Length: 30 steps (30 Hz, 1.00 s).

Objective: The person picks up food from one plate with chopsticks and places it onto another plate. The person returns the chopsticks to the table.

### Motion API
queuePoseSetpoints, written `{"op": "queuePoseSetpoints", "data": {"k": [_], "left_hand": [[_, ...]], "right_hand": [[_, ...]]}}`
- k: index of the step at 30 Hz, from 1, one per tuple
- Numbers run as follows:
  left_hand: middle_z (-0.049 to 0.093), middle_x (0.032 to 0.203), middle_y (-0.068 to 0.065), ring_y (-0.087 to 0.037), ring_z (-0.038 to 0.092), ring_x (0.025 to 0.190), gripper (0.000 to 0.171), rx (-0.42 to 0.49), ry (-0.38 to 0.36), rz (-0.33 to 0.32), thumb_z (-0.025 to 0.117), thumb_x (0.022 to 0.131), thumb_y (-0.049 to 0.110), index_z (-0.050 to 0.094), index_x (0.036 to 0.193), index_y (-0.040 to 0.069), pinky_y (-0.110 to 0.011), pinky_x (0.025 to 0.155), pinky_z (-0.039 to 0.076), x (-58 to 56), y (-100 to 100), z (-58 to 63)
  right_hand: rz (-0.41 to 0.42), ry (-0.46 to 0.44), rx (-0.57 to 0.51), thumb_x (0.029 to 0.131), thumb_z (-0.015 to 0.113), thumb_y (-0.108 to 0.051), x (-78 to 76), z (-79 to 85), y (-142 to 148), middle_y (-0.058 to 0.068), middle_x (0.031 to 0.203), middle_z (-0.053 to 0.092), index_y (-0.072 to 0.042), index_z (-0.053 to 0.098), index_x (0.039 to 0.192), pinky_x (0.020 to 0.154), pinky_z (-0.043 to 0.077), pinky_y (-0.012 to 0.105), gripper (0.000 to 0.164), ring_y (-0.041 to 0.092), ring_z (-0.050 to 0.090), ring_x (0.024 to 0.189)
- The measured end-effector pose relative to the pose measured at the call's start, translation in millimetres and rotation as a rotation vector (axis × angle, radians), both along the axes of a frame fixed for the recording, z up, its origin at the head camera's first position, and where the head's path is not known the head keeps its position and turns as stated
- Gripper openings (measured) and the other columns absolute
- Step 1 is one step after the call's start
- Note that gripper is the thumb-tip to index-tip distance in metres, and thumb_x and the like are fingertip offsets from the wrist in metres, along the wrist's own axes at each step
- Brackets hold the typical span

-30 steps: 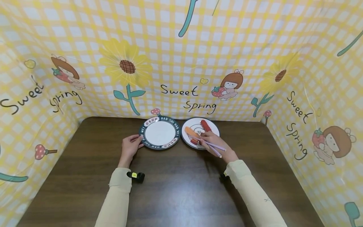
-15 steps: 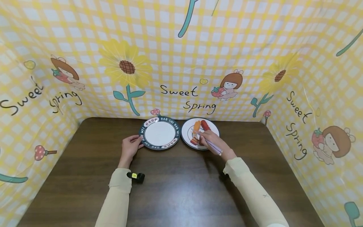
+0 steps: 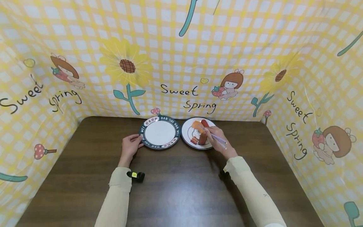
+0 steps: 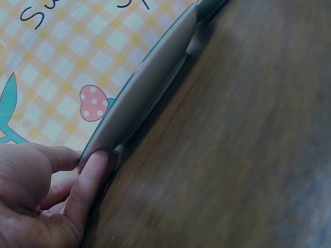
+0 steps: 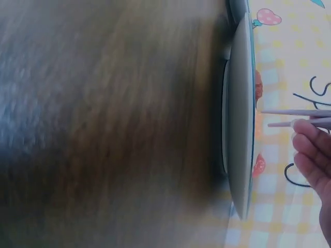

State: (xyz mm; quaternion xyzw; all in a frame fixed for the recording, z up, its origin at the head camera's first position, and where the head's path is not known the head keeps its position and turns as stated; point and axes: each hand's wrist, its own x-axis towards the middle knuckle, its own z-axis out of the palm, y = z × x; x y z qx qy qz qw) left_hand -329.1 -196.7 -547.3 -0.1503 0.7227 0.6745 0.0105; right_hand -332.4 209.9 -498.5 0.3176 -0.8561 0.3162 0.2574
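My left hand (image 3: 131, 146) pinches the near-left rim of a white plate with a dark green lettered border (image 3: 160, 133). In the left wrist view, thumb and fingertips (image 4: 95, 168) grip that rim. A pair of pale purple chopsticks (image 3: 219, 139) is held in my right hand (image 3: 220, 145), over a second white plate (image 3: 185, 131). Their tips are at an orange piece of food (image 3: 197, 126); whether they clasp it is unclear. Beside it lie a red piece (image 3: 204, 123), a reddish-brown piece (image 3: 202, 138) and a small striped piece (image 3: 194, 140). The hand partly hides this plate's right side.
Both plates stand side by side at the far edge of a dark wooden table (image 3: 170, 189). A yellow checked cloth (image 3: 181, 56) with printed flowers and figures rises behind and at both sides.
The orange piece has turned and shifted toward the back of its plate. My right hand has moved slightly right and up, uncovering the reddish-brown piece. My left hand stays on the rim.
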Motion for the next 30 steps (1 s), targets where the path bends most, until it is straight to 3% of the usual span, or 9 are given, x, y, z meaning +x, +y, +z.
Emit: {"op": "queuePoseSetpoints", "data": {"k": [4,7,9,11,15,19,22,26,30], "left_hand": [[0.058,0.133,-0.027,-0.007,0.067,0.089,0.048,0.003,-0.004,-0.001,0.062,0.103,0.021,0.053,0.142,-0.007,-0.02,0.079,0.062,0.4,0.8,0.8],[0.058,0.134,-0.027,-0.008,0.067,0.09,0.049,-0.001,-0.004,-0.001,0.062,0.103,0.021,0.053,0.142,-0.006,-0.019,0.078,0.062,0.4,0.8,1.0],[0.058,0.135,-0.027,-0.008,0.067,0.091,0.05,-0.003,0.0,-0.001,0.062,0.103,0.022,0.052,0.143,-0.006,-0.019,0.079,0.061,0.4,0.3,1.0],[0.058,0.135,-0.026,-0.008,0.067,0.092,0.05,-0.006,0.0,0.0,0.062,0.103,0.022,0.052,0.143,-0.006,-0.019,0.079,0.061,0.3,-0.3,0.8],[0.058,0.135,-0.027,-0.008,0.067,0.091,0.05,-0.006,0.003,-0.003,0.062,0.103,0.022,0.052,0.143,-0.006,-0.02,0.08,0.061,-0.1,-0.7,-0.2],[0.058,0.134,-0.026,-0.007,0.067,0.09,0.05,-0.005,-0.003,-0.005,0.062,0.103,0.022,0.052,0.143,-0.006,-0.019,0.08,0.061,-0.4,-1.2,-2.3],[0.058,0.134,-0.026,-0.007,0.067,0.09,0.05,-0.005,-0.004,-0.006,0.062,0.103,0.022,0.052,0.143,-0.006,-0.02,0.08,0.062,-0.1,-1.4,-3.2],[0.058,0.134,-0.027,-0.007,0.067,0.091,0.05,-0.01,0.003,-0.009,0.062,0.103,0.022,0.052,0.143,-0.006,-0.02,0.08,0.061,-0.1,-1.6,-3.4],[0.057,0.134,-0.026,-0.009,0.067,0.093,0.051,-0.012,0.0,-0.012,0.061,0.103,0.024,0.051,0.143,-0.006,-0.02,0.081,0.061,-0.6,-2.2,-3.6]], "right_hand": [[-0.098,-0.094,-0.124,0.104,0.056,-0.008,-3.9,-6.3,5.4,0.014,0.073,0.065,0.002,0.07,0.079,0.058,0.051,0.036,0.03,0.024,0.059,0.067],[-0.219,-0.255,-0.175,0.109,0.048,-0.024,-7.4,-9.2,10.2,0.014,0.069,0.059,0.003,0.068,0.078,0.054,0.042,0.03,0.045,0.022,0.052,0.064],[-0.279,-0.37,-0.188,0.11,0.043,-0.032,-9.9,-9.0,13.2,0.016,0.073,0.063,0.004,0.07,0.083,0.056,0.042,0.029,0.052,0.024,0.054,0.068],[-0.273,-0.473,-0.203,0.11,0.041,-0.031,-13.5,-7.9,16.2,0.02,0.085,0.071,0.004,0.075,0.095,0.063,0.049,0.03,0.051,0.028,0.062,0.077],[-0.142,-0.613,-0.21,0.11,0.04,-0.019,-20.4,-2.8,20.3,0.025,0.106,0.074,0.007,0.073,0.113,0.084,0.057,0.04,0.042,0.04,0.067,0.1],[-0.084,-0.635,-0.138,0.11,0.039,-0.019,-22.4,2.7,21.0,0.022,0.111,0.073,0.002,0.072,0.12,0.086,0.053,0.038,0.04,0.041,0.065,0.106],[-0.074,-0.571,-0.086,0.11,0.043,-0.019,-20.2,5.1,19.4,0.02,0.111,0.073,0.0,0.073,0.12,0.081,0.05,0.033,0.037,0.038,0.064,0.101],[-0.017,-0.444,-0.049,0.107,0.049,-0.011,-16.4,6.8,15.1,0.024,0.1,0.071,0.003,0.075,0.113,0.076,0.05,0.036,0.03,0.035,0.062,0.09],[0.011,-0.433,-0.036,0.108,0.05,-0.012,-13.4,5.7,12.7,0.023,0.098,0.07,0.003,0.074,0.117,0.077,0.05,0.038,0.03,0.034,0.059,0.088]]}}
